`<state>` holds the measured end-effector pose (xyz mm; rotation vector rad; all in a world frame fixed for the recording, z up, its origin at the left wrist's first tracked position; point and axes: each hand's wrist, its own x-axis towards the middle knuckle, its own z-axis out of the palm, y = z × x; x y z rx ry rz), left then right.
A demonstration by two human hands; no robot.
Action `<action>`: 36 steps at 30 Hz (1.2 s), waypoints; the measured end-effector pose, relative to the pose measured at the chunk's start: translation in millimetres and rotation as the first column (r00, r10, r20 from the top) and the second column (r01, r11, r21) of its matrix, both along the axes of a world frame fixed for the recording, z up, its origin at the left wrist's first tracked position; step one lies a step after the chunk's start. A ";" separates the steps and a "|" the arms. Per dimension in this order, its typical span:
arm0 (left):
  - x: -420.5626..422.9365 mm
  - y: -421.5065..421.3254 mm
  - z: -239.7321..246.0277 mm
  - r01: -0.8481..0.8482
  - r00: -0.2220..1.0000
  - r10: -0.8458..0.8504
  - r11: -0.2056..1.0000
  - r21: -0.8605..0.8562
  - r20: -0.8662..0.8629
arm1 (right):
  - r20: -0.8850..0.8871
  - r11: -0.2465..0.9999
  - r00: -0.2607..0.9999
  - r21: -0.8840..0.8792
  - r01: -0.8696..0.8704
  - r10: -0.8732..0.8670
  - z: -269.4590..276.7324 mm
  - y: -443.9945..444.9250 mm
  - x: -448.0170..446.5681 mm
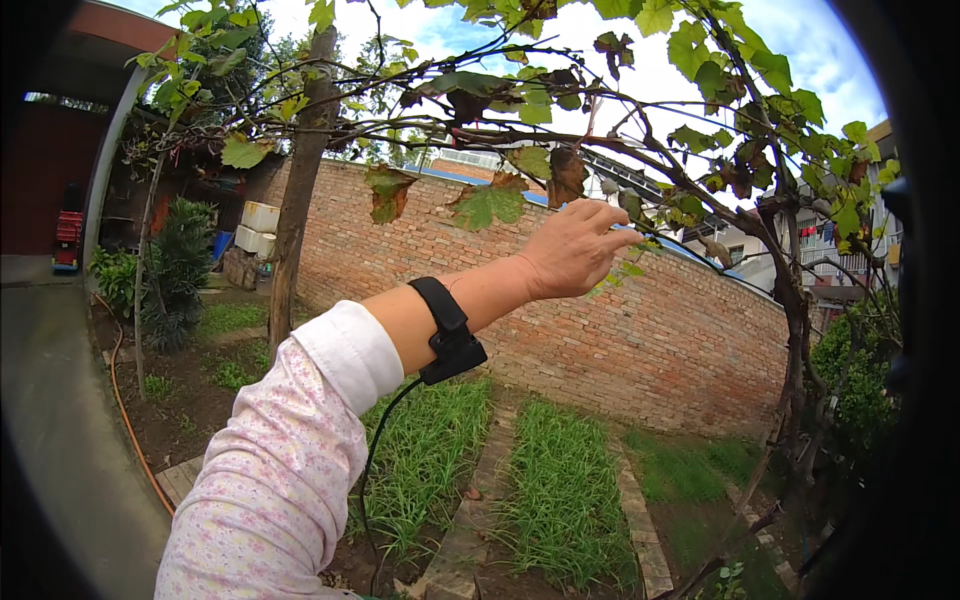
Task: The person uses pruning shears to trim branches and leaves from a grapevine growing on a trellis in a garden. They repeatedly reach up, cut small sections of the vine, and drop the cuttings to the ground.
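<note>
My left hand (574,251) is raised among the hanging growth of a grapevine, its back towards me and its fingers bent. Whether the fingertips grip a stem or leaf is hidden. Just above the knuckles hangs a brown withered grape leaf (566,176). A half-green, half-brown leaf (491,202) dangles left of the hand. Beneath the fingers shows a small green sprig (622,276). A woody vine branch (675,176) arches over the hand to the right. On my wrist sits a black strap with a device (454,356), trailing a cable (367,472). My right hand is out of view.
A brick wall (675,360) runs behind the vine. Below are grassy green beds (562,480) split by narrow paved strips (480,502). A wooden post (304,172) stands left, a twisted vine trunk (791,300) right. An orange hose (120,390) edges the concrete path (60,420).
</note>
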<state>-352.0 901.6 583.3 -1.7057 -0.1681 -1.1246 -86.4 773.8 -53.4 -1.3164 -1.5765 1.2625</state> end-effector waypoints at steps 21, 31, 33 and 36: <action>-251.3 -57.7 30.0 -0.601 0.454 0.815 0.578 -0.552 0.359 | -0.079 0.898 0.905 0.187 -0.399 0.419 313.9 100.8 -136.4; -286.8 -50.5 5.6 -0.523 0.560 0.763 0.627 -0.577 0.322 | -0.113 0.798 0.847 0.420 -0.432 0.519 549.8 190.8 -286.0; -291.9 -49.2 -1.0 -0.490 0.595 0.731 0.660 -0.569 0.335 | -0.126 0.773 0.833 0.467 -0.430 0.539 576.0 201.4 -305.0; -295.5 -47.0 -10.3 -0.438 0.645 0.671 0.717 -0.543 0.366 | -0.209 0.795 0.826 0.468 -0.386 0.523 610.7 215.9 -328.7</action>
